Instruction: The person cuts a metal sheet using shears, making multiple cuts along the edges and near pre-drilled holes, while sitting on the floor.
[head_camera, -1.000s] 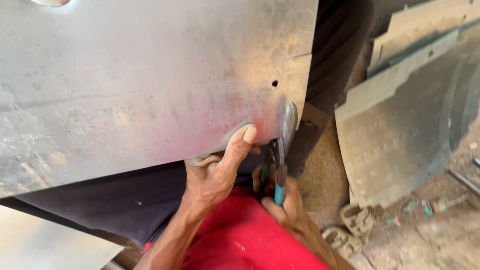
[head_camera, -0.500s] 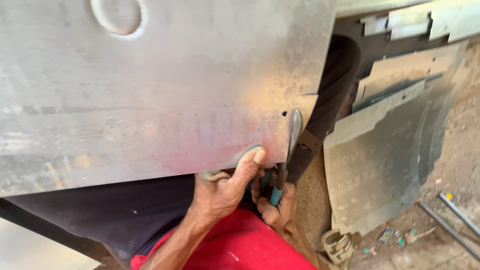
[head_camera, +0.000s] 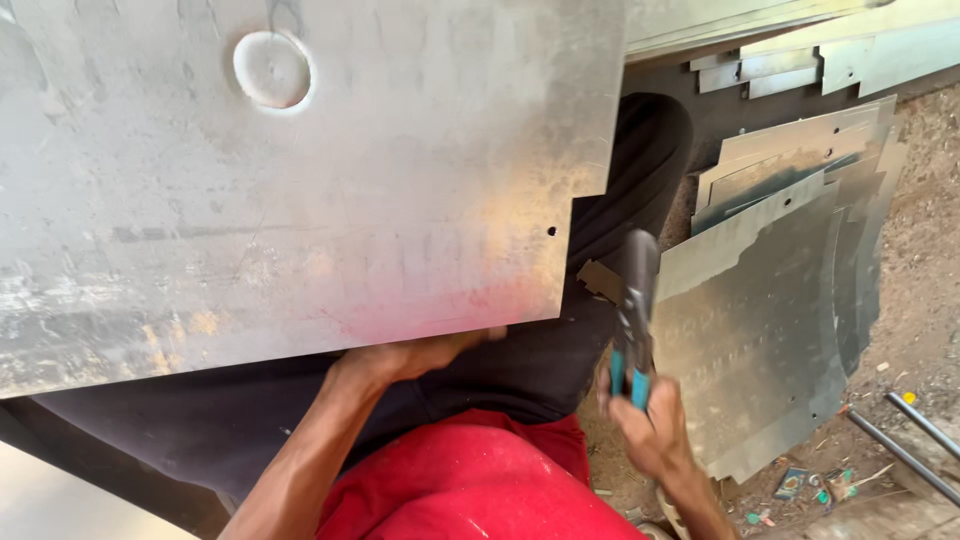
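A large grey metal sheet (head_camera: 300, 190) with a pressed round dimple lies across my lap and fills the upper left of the view. My left hand (head_camera: 415, 355) grips its near edge from underneath, fingers hidden below the metal. My right hand (head_camera: 650, 425) is off the sheet to the right, closed around the blue handles of metal snips (head_camera: 633, 310). The snips point upward, and a small cut-off scrap of metal (head_camera: 600, 280) hangs at their jaws, just right of the sheet's notched corner.
A stack of curved cut metal pieces (head_camera: 770, 300) leans on the dirt floor at right. More flat strips (head_camera: 800, 60) lie at top right. Thin metal rods (head_camera: 915, 445) and small litter lie at bottom right. My red shirt and dark trousers fill the bottom.
The snips have come away from the sheet's edge and moved right with my right hand. My left hand slid under the sheet's edge; the thumb no longer presses on top.
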